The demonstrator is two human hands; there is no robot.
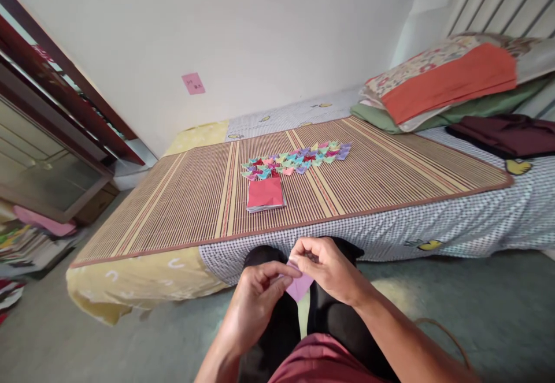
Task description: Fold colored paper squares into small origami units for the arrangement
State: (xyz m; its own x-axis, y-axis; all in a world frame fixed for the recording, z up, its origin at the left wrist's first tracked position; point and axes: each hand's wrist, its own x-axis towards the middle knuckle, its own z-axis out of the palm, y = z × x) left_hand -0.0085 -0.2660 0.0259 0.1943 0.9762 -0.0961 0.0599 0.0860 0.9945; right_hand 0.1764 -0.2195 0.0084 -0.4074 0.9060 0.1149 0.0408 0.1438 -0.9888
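A partly folded sheet of pink-lilac origami paper [299, 288] hangs between my hands, above my lap. My left hand [259, 293] pinches its left side between thumb and fingers. At the upper edge, my right hand [326, 264] has its fingertips closed on the same paper. The fingers hide part of the folds. Beyond my knees, a stack of square origami paper [265, 193] with a red sheet on top lies on the striped mat. Behind that stack, several small folded paper pieces [299, 159] in many colours stand in rows.
The woven mat [191, 198] covers much of the bed, over a checked sheet [459, 221] and yellow cloth [143, 282]. Folded bedding [451, 88] and a dark garment [503, 134] lie at the right. A pink note [193, 83] is on the wall. A cabinet [47, 152] stands left.
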